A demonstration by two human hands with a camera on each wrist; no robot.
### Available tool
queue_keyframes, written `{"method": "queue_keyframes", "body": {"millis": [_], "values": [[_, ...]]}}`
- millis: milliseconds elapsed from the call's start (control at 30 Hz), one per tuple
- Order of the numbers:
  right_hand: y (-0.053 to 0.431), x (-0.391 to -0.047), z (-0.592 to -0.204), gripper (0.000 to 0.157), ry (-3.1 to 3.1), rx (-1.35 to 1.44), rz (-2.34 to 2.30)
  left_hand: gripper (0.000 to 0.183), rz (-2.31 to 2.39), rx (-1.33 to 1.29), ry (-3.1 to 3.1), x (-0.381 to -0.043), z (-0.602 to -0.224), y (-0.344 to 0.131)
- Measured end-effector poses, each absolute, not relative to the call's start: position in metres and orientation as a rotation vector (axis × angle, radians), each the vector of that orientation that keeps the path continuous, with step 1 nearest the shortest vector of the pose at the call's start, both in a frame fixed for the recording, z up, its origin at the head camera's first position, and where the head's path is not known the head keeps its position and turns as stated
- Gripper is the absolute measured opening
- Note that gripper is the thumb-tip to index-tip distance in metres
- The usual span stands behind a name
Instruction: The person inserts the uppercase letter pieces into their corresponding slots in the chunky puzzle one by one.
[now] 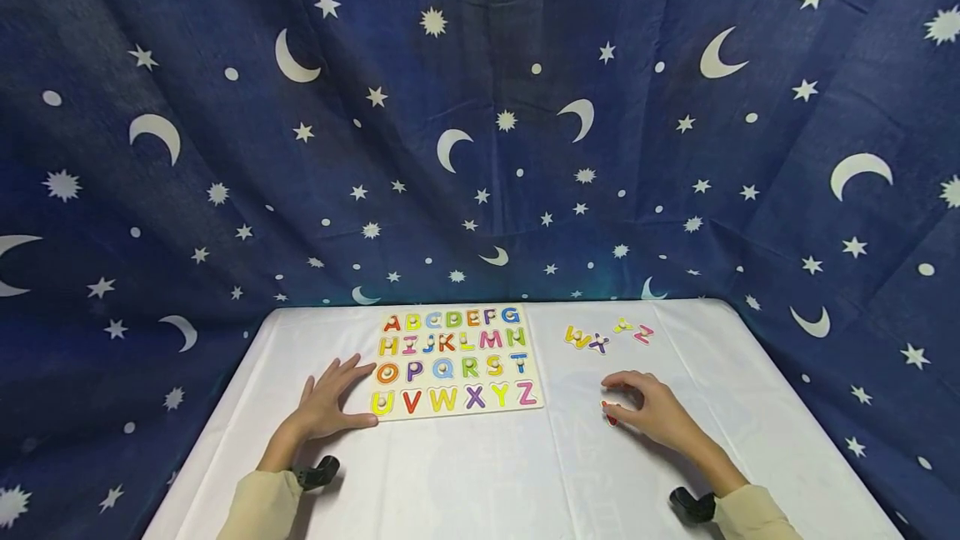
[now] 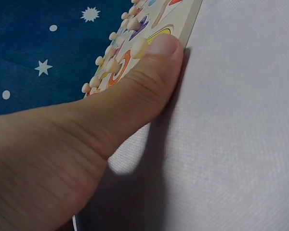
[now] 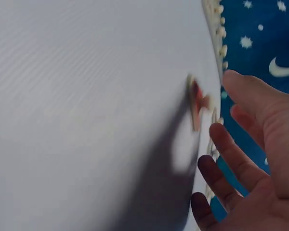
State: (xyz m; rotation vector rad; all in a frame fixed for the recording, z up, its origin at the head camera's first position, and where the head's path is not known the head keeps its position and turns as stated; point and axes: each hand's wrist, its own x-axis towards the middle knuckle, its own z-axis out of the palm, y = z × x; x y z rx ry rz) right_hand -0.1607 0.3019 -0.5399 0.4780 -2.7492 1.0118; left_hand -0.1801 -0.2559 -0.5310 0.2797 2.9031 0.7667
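Note:
The left hand (image 1: pixel 326 402) touches the left edge of a white wooden alphabet puzzle board (image 1: pixel 480 413), thumb and fingers spread. In the left wrist view, its thumb (image 2: pixel 149 72) rests on the board's corner beside a knob. The knobbed letters A to U sit in the board; the V, W, X, Y and Z places show no knobs. The right hand (image 1: pixel 656 408) hovers around a red letter V piece (image 1: pixel 611 417) on the table, partly hidden by the thumb. In the right wrist view, the fingers are parted and apart from the blurred red piece (image 3: pixel 196 103).
Loose letter pieces lie at the back right: a yellow-orange W (image 1: pixel 577 337), a purple X (image 1: pixel 598 343), a yellow Y (image 1: pixel 623 325) and a pink Z (image 1: pixel 643 333). A white cloth covers the table (image 1: pixel 480 482). Behind it hangs a dark blue curtain (image 1: pixel 420 140) with moons and stars.

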Motion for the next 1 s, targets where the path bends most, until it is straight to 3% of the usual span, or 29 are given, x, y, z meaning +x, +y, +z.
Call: {"method": "queue_keyframes", "body": {"millis": [267,1000], "values": [[0.316,-0.156,-0.543,0.019,-2.785,0.447,0.986,0.101,0.781,0.293,2.908,-0.179,-0.528,-0.255],[0.287,-0.164,-0.535,0.020,-2.642,0.474,1.113,0.102,0.763,0.269,2.904,-0.181,-0.532,-0.255]]}}
